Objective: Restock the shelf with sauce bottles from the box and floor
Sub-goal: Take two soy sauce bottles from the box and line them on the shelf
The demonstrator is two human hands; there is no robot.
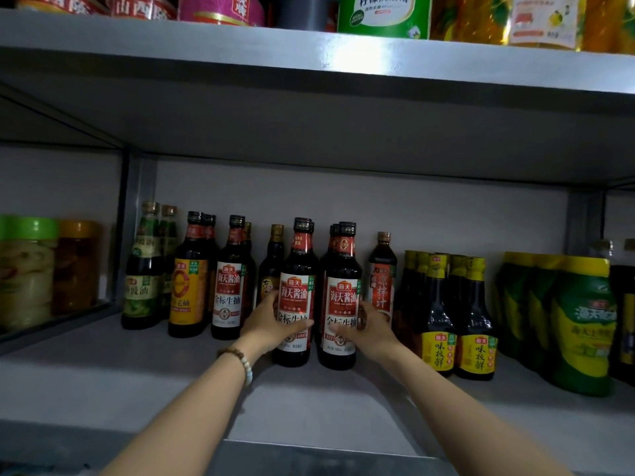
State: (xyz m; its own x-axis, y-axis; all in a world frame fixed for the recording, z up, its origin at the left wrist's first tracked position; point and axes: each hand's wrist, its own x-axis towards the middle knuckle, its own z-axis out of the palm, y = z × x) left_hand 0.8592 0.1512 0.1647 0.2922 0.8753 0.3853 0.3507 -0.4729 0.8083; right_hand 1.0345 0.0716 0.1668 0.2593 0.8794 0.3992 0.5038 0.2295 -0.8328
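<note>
Grey shelf (144,383): my left hand (271,324) grips one upright soy bottle (296,297), my right hand (372,326) its neighbour bottle (342,297), mid-shelf.

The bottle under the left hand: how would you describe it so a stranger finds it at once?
On the grey middle shelf, find the two front bottles with red-and-white labels. It is the left bottle, held by the left hand with the beaded bracelet; its twin stands just right, under the right hand.

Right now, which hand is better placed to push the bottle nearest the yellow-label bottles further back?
Right. The right hand already wraps that soy sauce bottle; the left hand grips the neighbouring bottle.
</note>
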